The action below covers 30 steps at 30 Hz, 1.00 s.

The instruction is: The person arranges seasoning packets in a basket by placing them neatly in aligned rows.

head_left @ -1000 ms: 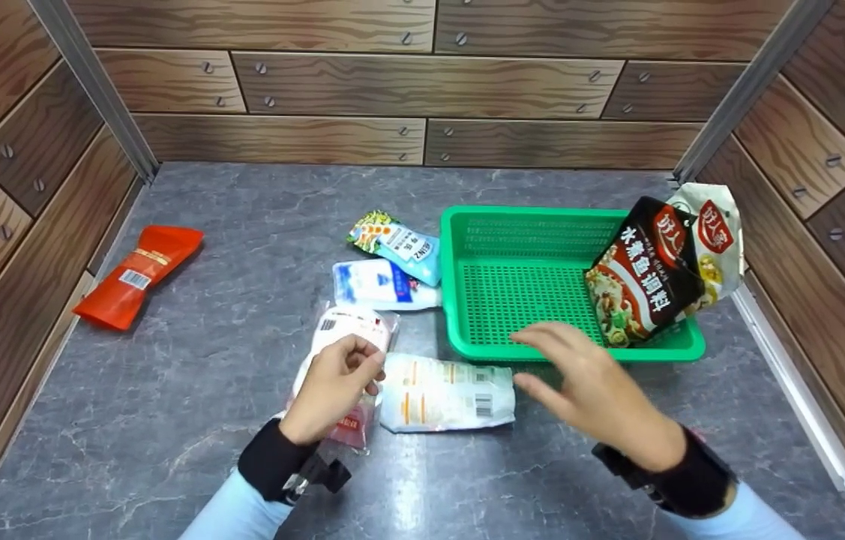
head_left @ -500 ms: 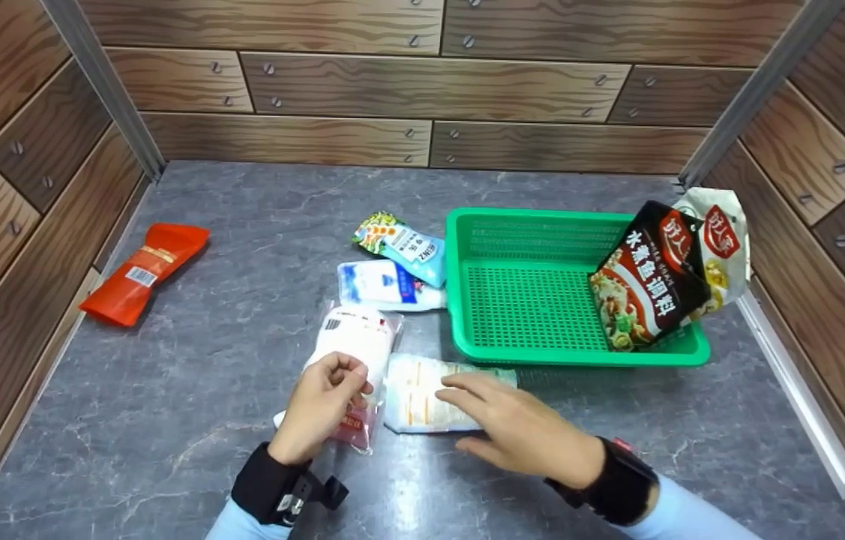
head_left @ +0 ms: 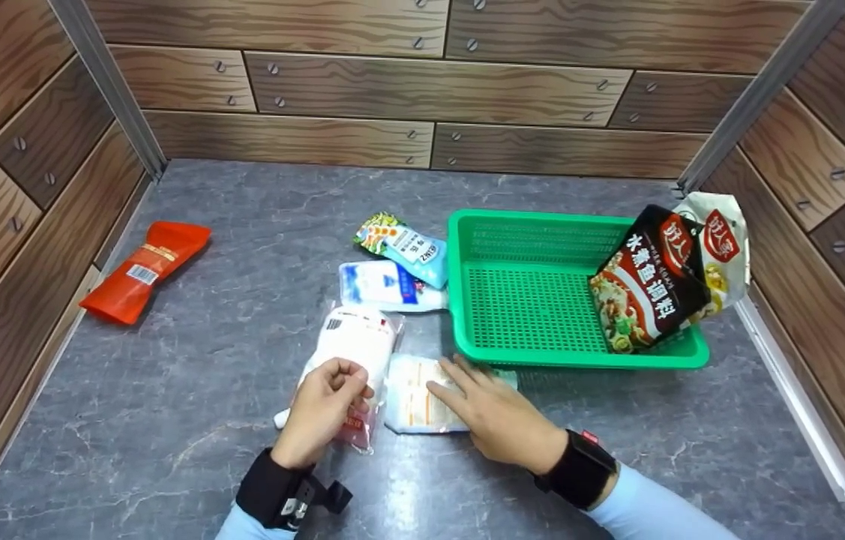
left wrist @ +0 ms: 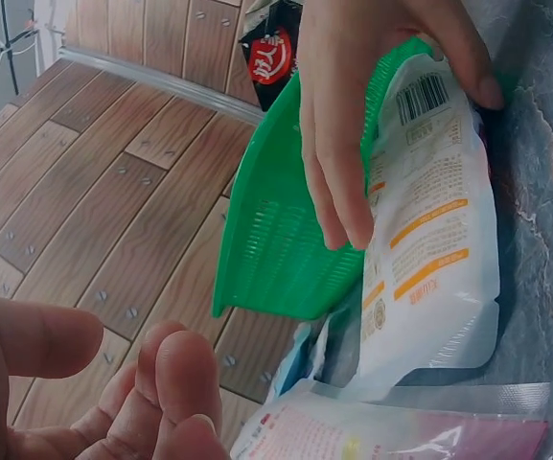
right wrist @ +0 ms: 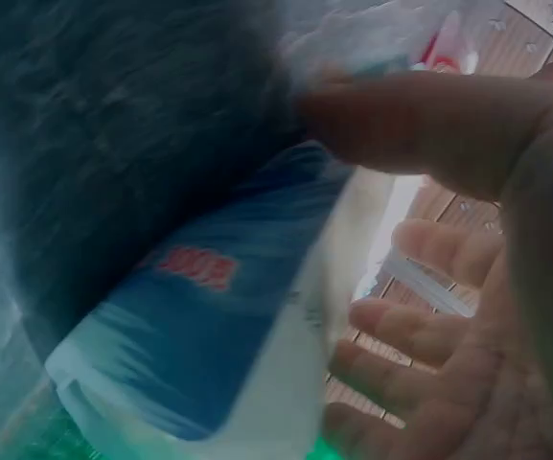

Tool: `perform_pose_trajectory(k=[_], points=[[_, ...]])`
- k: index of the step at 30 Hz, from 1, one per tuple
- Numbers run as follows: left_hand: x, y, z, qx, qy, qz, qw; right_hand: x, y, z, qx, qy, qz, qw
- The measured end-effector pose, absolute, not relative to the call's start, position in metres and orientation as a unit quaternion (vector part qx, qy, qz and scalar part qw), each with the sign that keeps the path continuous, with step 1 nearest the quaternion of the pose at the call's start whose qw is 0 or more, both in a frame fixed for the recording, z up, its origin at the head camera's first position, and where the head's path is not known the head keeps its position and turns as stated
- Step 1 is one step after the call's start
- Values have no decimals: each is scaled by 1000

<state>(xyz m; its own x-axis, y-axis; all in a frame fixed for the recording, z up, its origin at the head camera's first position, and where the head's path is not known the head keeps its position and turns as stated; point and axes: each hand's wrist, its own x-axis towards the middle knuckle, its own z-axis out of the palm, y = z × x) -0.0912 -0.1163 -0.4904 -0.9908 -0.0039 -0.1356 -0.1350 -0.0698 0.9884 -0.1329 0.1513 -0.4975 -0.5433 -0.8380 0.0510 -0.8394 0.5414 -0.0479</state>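
Note:
A white packet with orange stripes and small print (head_left: pixel 415 397) lies in front of the green basket. My right hand (head_left: pixel 493 409) is over it with fingers spread and thumb apart; in the left wrist view those fingers reach down beside the packet (left wrist: pixel 429 240). Whether they touch it I cannot tell. My left hand (head_left: pixel 325 405) hovers over a clear-wrapped white and pink package (head_left: pixel 355 337), fingers loosely bent. Nothing shows between its thumb and fingertips in the left wrist view. The right wrist view is blurred, with the packet's blue and white side (right wrist: pixel 228 297) near the right fingers.
The green basket (head_left: pixel 579 358) holds a black seasoning pouch (head_left: pixel 639 277) and a white pouch (head_left: pixel 722 247) at its right end. A blue-and-white pouch (head_left: pixel 373 283) and a light-blue Heinz pouch (head_left: pixel 418 251) lie left of it. An orange-red packet (head_left: pixel 145 274) lies far left.
My right hand has moved left and down from the basket's front edge to the striped packet. The left hand stays nearly in place. The view has shifted slightly.

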Motion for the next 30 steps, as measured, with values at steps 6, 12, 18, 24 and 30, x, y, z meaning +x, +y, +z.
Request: perform_pose_trajectory(k=[6, 12, 18, 24, 30], points=[[-90, -113, -493, -49, 680, 730, 54, -134, 146, -503, 450, -893, 10, -8], [-91, -112, -496, -50, 678, 730, 70, -135, 137, -508, 428, -903, -30, -11], [-92, -112, -499, -43, 676, 733, 65, -137, 133, -507, 414, -909, -31, -24], [-93, -111, -500, -45, 671, 737, 65, -138, 134, -508, 431, -902, -23, 3], [-94, -110, -499, -54, 670, 737, 76, -136, 134, -506, 438, -897, -38, 44]])
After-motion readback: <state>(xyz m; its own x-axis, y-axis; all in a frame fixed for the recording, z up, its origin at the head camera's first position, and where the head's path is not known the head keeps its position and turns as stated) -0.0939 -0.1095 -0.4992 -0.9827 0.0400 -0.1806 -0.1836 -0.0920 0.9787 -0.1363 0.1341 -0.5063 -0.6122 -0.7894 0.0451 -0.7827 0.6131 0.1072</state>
